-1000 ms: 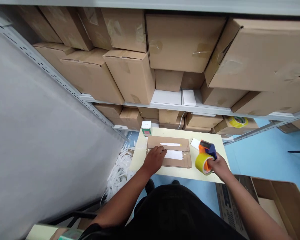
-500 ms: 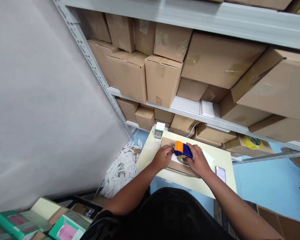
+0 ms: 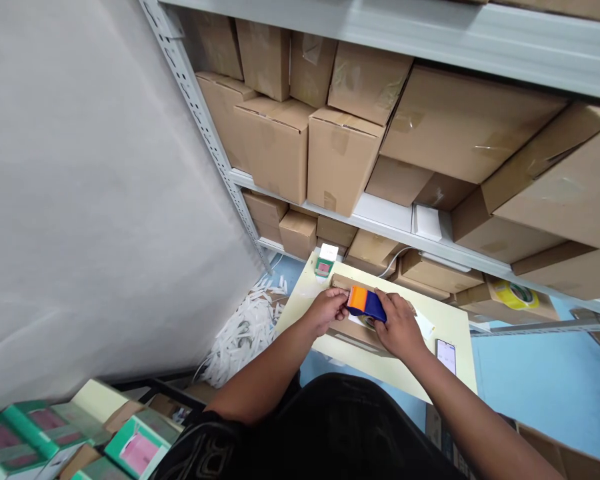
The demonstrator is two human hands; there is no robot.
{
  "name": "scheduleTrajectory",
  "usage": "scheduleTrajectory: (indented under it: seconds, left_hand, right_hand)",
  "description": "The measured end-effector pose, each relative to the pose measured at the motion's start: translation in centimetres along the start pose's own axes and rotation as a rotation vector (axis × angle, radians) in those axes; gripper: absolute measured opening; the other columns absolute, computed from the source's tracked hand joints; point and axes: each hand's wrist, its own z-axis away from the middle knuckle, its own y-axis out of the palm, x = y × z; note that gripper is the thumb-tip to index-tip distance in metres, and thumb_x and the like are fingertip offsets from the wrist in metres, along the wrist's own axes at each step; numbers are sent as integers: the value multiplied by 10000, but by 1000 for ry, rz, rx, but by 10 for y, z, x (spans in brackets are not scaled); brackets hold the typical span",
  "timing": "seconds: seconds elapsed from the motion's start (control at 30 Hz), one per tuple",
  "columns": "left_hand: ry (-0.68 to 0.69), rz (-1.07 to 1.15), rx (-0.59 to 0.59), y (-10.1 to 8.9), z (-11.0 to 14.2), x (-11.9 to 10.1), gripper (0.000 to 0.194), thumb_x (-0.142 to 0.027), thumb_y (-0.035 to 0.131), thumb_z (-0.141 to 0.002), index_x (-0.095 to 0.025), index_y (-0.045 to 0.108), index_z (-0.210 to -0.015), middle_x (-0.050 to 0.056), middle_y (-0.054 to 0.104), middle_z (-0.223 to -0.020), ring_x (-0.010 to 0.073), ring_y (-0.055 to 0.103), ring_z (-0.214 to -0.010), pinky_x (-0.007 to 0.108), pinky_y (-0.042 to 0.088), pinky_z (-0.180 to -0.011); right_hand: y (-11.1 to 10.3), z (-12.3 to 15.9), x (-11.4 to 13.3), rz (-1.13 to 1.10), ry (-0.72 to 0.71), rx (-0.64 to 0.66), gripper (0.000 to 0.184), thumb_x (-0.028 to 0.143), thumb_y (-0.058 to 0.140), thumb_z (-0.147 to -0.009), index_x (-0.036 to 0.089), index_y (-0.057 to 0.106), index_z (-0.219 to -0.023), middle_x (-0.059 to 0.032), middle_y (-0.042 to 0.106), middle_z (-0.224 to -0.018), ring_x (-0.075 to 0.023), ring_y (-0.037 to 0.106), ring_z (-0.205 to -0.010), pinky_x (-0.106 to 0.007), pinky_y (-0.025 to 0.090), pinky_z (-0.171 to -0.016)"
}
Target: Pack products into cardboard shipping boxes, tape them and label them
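My right hand (image 3: pixel 399 321) is wrapped round the blue back part of an orange and blue tape dispenser (image 3: pixel 367 303). A roll of tape in it shows only in part. My left hand (image 3: pixel 329 310) is closed in a pinch at the dispenser's orange front end; whatever lies between its fingertips is too small to make out. Under both hands sits a closed cardboard box (image 3: pixel 353 331) on a pale yellow table (image 3: pixel 300 300). The hands and dispenser hide much of the box's top.
A small green and white box (image 3: pixel 325 261) stands at the table's far left corner, a phone (image 3: pixel 445 356) at its right. Shelves (image 3: pixel 380 223) packed with cardboard boxes rise behind. Paper strips (image 3: pixel 243 333) heap on the left floor; green boxes (image 3: pixel 137 447) lie lower left.
My view has shifted slightly, so the shelves sit further right. The dispenser is turned a little, showing less of its tape roll. Both hands stay at it.
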Motion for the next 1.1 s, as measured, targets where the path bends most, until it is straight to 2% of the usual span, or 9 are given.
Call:
scheduleTrajectory:
  seconds: [0.23,0.37,0.53,0.63,0.73,0.8,0.87,0.93,1.1]
  left_hand:
    - [7,-110,-117,-8,-5,3,204,-363,687,-841,-171,625,-812,-34,574,-593,78,498,-489,187,350,-466]
    - [64,-176,-136,-27,-11,0,164,-327,687,-813,-171,639,-794,-22,611,-656,76,504,-504,194,357,-484]
    - [161,-269,-151,-53,-17,-7,172,-346,659,-828,-179,643,-791,-13,617,-678,101,525,-543,240,438,-574]
    - [351,-416,-108,-58,-13,-13,221,-401,614,-893,-193,649,-827,9,652,-767,157,614,-717,297,510,-733]
    - [559,-518,-14,-56,-10,-18,279,-457,566,-951,-198,657,-900,82,713,-1084,224,649,-1060,344,514,-931]
    - [518,-525,75,-54,-11,-17,316,-484,503,-990,-202,641,-951,97,716,-1187,228,656,-1107,351,529,-930]
    - [413,-561,114,-52,-13,-13,320,-489,440,-1022,-220,610,-990,70,752,-1123,214,691,-1031,344,549,-876]
    - [367,-644,73,-51,-14,-8,290,-471,410,-1036,-242,584,-997,37,776,-1049,209,709,-982,336,547,-857]
    - [422,-827,-43,-47,-12,-3,232,-398,384,-1040,-265,568,-989,18,789,-1027,214,723,-999,334,523,-883]
  right_hand:
    - [-8,-1,0,-88,63,99,689,284,623,-850,252,491,-1526,-100,616,-1155,-313,614,-1061,-455,521,-959]
    - [-16,-3,-4,-140,72,158,658,315,619,-865,258,502,-1510,-86,624,-1179,-300,625,-1107,-446,516,-985]
    - [-19,-8,-5,-111,60,158,655,305,619,-855,258,516,-1500,-89,629,-1171,-300,643,-1075,-454,527,-967]
    - [-17,-8,-6,-103,44,140,668,297,619,-844,266,512,-1503,-86,635,-1170,-302,648,-1069,-453,533,-960]
    - [-15,-5,-9,-108,43,112,663,299,611,-852,270,503,-1506,-87,635,-1181,-301,645,-1076,-452,534,-955]
    - [-15,-1,-11,-106,52,94,653,308,604,-864,270,497,-1508,-88,634,-1181,-299,643,-1074,-448,536,-949]
    - [-16,2,-13,-99,58,77,643,322,602,-874,265,497,-1506,-90,633,-1173,-297,643,-1062,-442,537,-936]
    - [-18,4,-12,-92,54,68,632,343,605,-885,256,499,-1502,-97,629,-1166,-300,641,-1052,-436,537,-920]
    - [-32,3,-7,-26,4,47,656,314,604,-882,229,477,-1520,-103,601,-1113,-298,622,-1002,-433,519,-911]
